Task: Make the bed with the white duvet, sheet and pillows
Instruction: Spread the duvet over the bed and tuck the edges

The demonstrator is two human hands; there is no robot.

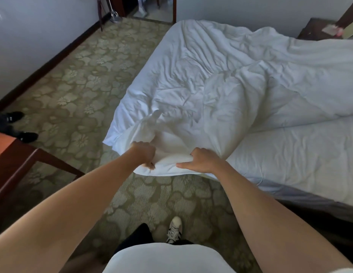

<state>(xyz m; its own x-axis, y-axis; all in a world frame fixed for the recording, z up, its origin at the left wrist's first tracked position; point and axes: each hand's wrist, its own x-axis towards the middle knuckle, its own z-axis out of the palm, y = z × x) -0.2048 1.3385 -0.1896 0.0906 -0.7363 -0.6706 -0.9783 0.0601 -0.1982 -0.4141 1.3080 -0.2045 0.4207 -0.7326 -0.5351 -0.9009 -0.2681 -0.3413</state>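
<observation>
A crumpled white duvet (221,79) lies across the bed, bunched and folded back toward the right. Its near corner hangs off the bed's foot over the carpet. My left hand (145,154) is closed on that corner's left side. My right hand (201,159) grips the duvet's edge a little to the right, thumb stretched out along the fold. To the right of my hands the white sheet (293,152) on the mattress lies bare. No pillows are in view.
Patterned carpet (77,79) runs along the bed's left side. A wooden table (18,160) stands at the left. Another person's black shoes (23,127) are beside it. A dark nightstand (317,28) sits at the far right, and a doorway (152,8) opens at the back.
</observation>
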